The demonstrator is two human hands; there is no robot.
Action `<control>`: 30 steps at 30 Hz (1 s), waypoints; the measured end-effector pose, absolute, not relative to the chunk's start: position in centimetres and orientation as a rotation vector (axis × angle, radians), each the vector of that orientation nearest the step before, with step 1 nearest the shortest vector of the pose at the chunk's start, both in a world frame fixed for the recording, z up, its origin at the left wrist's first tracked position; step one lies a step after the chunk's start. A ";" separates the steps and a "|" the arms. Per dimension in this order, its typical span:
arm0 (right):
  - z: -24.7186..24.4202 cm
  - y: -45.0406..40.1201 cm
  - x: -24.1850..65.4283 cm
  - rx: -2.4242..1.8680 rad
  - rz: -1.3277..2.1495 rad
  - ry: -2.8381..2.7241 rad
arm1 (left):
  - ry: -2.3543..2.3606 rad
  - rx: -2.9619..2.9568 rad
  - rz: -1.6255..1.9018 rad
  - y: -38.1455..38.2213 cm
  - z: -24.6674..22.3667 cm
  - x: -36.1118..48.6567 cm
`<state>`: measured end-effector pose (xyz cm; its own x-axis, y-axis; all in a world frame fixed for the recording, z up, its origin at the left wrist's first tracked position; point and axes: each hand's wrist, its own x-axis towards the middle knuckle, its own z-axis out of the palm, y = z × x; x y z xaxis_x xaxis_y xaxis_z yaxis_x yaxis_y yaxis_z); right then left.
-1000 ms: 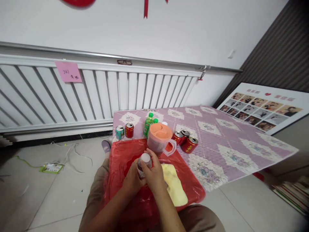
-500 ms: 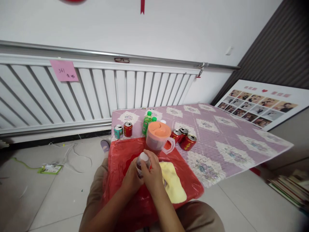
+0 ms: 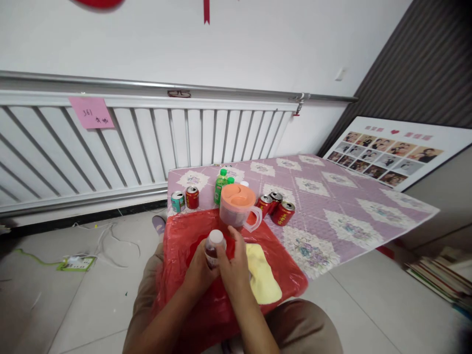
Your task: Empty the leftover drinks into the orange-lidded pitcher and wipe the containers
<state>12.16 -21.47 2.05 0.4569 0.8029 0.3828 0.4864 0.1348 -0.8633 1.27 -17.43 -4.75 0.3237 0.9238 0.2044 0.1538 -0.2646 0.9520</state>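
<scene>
Yellow cloth (image 3: 264,278) on red plastic sheeting (image 3: 180,231), left hand (image 3: 199,269) wrapped round a white-capped bottle (image 3: 214,246), right hand (image 3: 235,268) alongside, thumb and fingers parted, orange-lidded pitcher (image 3: 236,206) just beyond, red cans (image 3: 283,214) to its right on the counter (image 3: 313,209), green-capped bottles (image 3: 220,187) partly hidden behind the pitcher

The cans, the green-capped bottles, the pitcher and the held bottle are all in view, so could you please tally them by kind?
Cans: 5
Green-capped bottles: 2
Pitcher: 1
Held bottle: 1
Total: 9
</scene>
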 end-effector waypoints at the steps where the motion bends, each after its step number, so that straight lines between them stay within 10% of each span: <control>1: 1.7 -21.7 13.4 -1.533 0.284 -1.191 | 1.012 1.666 1.058 -17.5 -4.8 1.3; 12: -4.9 -25.4 21.2 -2.223 0.089 -1.518 | 1.106 1.721 1.086 -17.4 -5.7 1.1; 30: -6.0 -26.0 24.5 -2.010 0.139 -1.287 | 1.072 1.697 1.077 -17.3 -5.9 1.1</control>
<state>24.45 -26.03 -6.03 0.4923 0.8233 0.2825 0.7441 -0.2297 -0.6274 1.15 -17.29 -5.85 0.2659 0.9377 0.2237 0.2188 -0.2847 0.9333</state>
